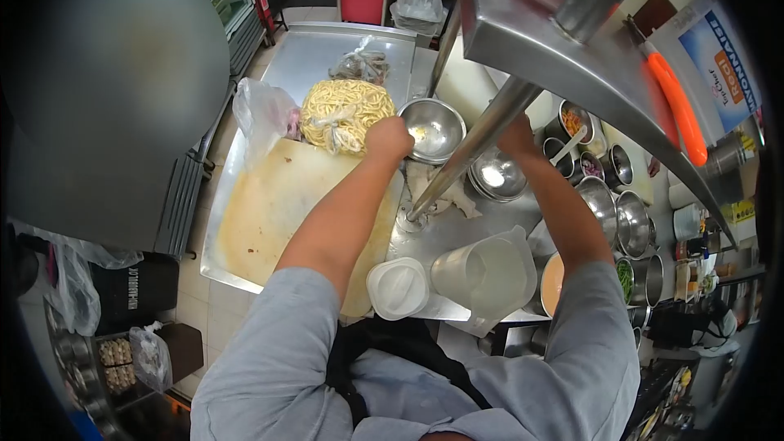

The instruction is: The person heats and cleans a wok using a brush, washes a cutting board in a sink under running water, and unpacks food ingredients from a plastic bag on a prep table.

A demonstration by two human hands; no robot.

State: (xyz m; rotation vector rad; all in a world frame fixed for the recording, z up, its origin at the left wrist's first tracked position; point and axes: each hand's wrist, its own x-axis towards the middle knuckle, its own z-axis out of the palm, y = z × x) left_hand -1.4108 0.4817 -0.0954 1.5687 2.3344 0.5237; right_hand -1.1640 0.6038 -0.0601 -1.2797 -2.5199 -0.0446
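Note:
My left hand (389,140) is closed at the left rim of a shiny metal bowl (437,131), which looks nearly empty apart from a few small bits. Left of that hand lies a clear bag of thick yellow noodles (347,113). My right hand (515,138) is beyond a slanted metal post, near a tub of chopped orange food (572,120); its fingers are mostly hidden. Below it sits a stack of metal bowls (498,175). A crumpled cloth (445,200) lies under the post.
A stained cutting board (286,204) covers the tray at left. A clear plastic pitcher (486,273) and a white lidded tub (398,288) stand at the near edge. The metal post (474,151) supports an overhead shelf (563,49) holding an orange-handled knife (678,106). Several metal bowls line the right.

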